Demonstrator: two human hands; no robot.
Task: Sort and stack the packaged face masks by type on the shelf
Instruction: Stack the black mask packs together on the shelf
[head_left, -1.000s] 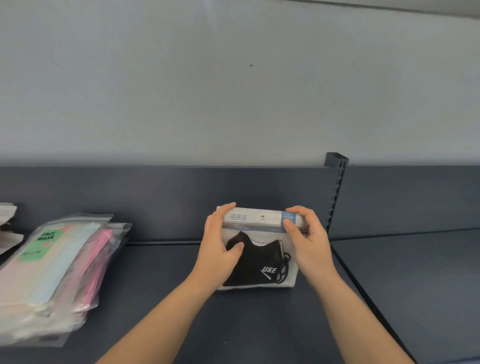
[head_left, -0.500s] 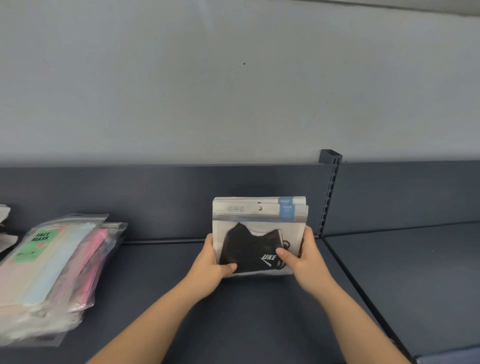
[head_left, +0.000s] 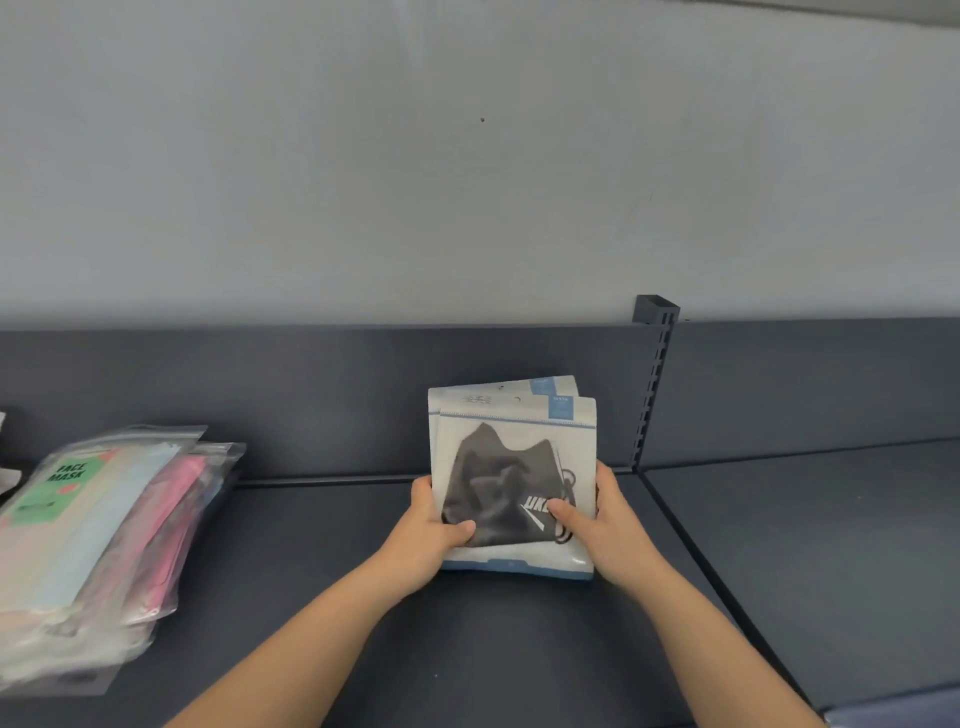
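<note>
A small stack of white and blue packets with a black mask (head_left: 506, 478) showing through the front stands tilted on the dark shelf (head_left: 363, 649), near its back panel. My left hand (head_left: 434, 530) grips the stack's lower left edge, thumb on the front. My right hand (head_left: 602, 525) grips the lower right edge, thumb over the white logo. A second packet peeks out behind the front one, offset up and left. On the left lies a pile of clear packets (head_left: 88, 545) with pastel and pink masks, topped by a green "FACE MASK" label.
A slotted upright post (head_left: 652, 384) divides this shelf bay from the bay to the right (head_left: 831, 561). A grey wall rises behind the shelf's back panel. More packaging shows at the far left edge.
My hands slid from the top of the stack down to its lower edges. The packets tipped from nearly flat to a raised, tilted pose, and the rear packet now shows offset.
</note>
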